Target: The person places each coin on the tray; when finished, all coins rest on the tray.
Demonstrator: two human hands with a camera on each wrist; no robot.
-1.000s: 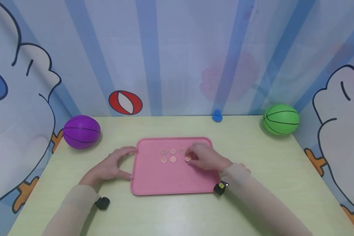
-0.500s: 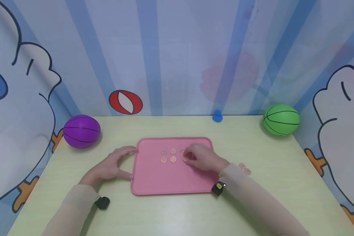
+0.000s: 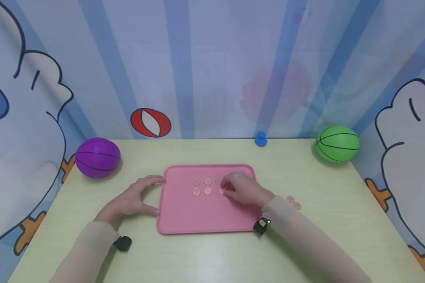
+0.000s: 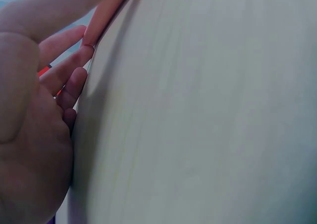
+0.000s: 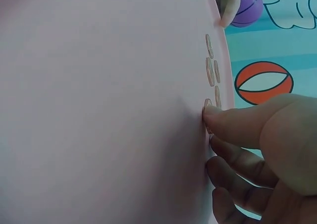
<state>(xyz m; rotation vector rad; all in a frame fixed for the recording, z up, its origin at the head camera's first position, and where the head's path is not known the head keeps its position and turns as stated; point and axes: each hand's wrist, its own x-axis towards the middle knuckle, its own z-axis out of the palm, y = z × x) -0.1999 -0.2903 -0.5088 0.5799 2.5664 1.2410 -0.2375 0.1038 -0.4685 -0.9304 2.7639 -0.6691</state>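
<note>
On the pink tray (image 3: 191, 216) lie two rows of small copper-coloured coins, among them a coin (image 3: 207, 191) in the nearer row. My right hand (image 3: 244, 188) pinches another coin (image 3: 221, 191) at the right end of that row, low against the tray. The right wrist view has the thumb on this coin (image 5: 208, 104), its lower part covered by the fingers. My left hand (image 3: 131, 200) rests at the tray's left side, thumb and fingers spread and touching the rim. In the left wrist view its fingers (image 4: 64, 75) lie fairly straight beside the tray edge.
Several loose coins (image 3: 293, 202) lie on the table right of the tray, beside the right sleeve. A purple ball (image 3: 98, 157) stands back left, a green ball (image 3: 337, 144) back right. Near the rear curtain is a small blue object (image 3: 261, 139).
My right hand has slid the coin slightly left along the tray, closer to the others in its row. The loose coins by the sleeve are now uncovered. My left hand stays put.
</note>
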